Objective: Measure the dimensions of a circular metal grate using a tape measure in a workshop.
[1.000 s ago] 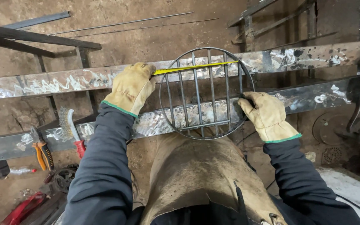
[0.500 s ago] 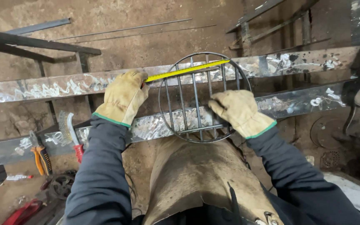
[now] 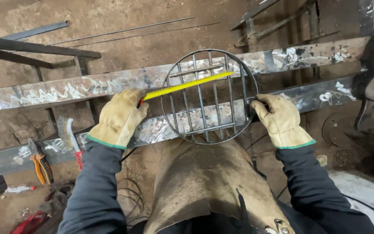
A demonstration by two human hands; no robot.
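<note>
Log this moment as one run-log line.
left hand: holds yellow tape measure across round grate | right hand: grips grate rim | grate rests on steel beams

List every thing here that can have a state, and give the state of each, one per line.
Round grate: flat across the two steel beams.
Tape measure: extended, its yellow blade across the grate.
Left hand: gloved, holding the tape's near end.
Right hand: gloved, gripping the grate's rim.
Pliers: shut, lying on the near beam.
Wire brush: lying on the beam.
</note>
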